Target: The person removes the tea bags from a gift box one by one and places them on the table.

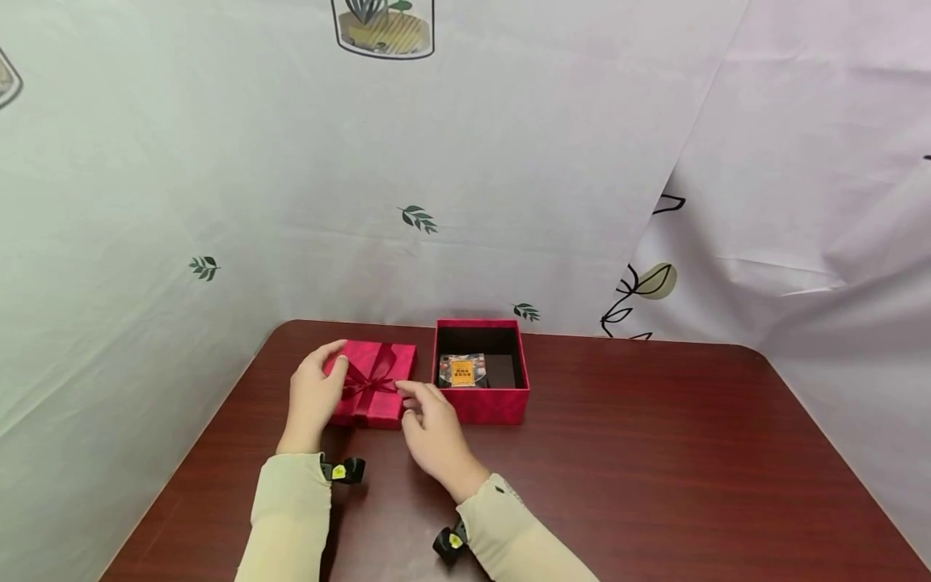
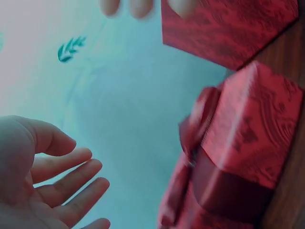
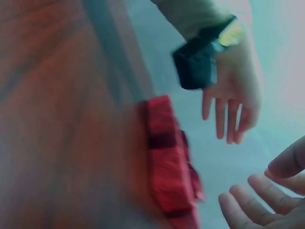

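Red and ribboned, the box lid (image 1: 372, 383) lies flat on the wooden table (image 1: 655, 469), just at nine o'clock of the open red box (image 1: 482, 372), their edges nearly touching. My left hand (image 1: 314, 394) rests at the lid's nine o'clock edge, fingers straight and relaxed over the corner, gripping nothing. My right hand (image 1: 434, 432) comes in from five o'clock, fingers loosely spread, fingertips (image 1: 404, 388) at the lid's near right corner beside the bow (image 1: 371, 377); it holds nothing either. In the wrist views both palms look open with a gap to the lid, though the blur hides exact contact. Inside the box a small orange-labelled packet (image 1: 462, 371) sits toward nine o'clock. To lift the lid well, I judge I should take it by opposite side walls, clear of the bow, keep it level, and square its corners over the box.
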